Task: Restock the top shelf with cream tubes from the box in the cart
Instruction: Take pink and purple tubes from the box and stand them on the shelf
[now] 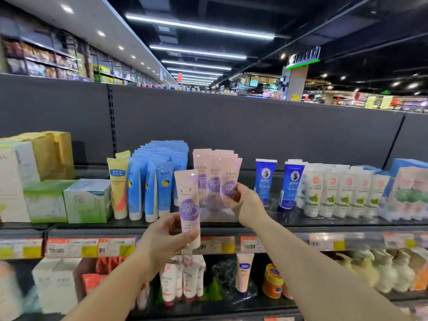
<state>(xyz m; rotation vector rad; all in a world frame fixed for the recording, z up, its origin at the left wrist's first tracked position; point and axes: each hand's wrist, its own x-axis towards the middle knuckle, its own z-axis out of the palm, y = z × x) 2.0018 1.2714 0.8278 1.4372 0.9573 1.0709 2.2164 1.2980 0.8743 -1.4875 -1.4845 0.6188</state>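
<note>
My left hand (pixel 165 237) holds a pink cream tube (pixel 188 205) with a purple label upright, cap down, just in front of the top shelf (pixel 278 222). A group of matching pink tubes (pixel 212 179) stands on that shelf behind it. My right hand (pixel 245 202) reaches onto the shelf and grips the rightmost pink tube (pixel 230 179) of that group near its lower half. The box and the cart are out of view.
On the top shelf, blue tubes (pixel 159 181) and a yellow tube (pixel 118 188) stand left of the pink group, dark blue tubes (pixel 265 179) and white tubes (pixel 338 193) to the right. Boxes (pixel 88 200) sit at far left. Price tags (pixel 92 247) line the shelf edge; a lower shelf holds more products.
</note>
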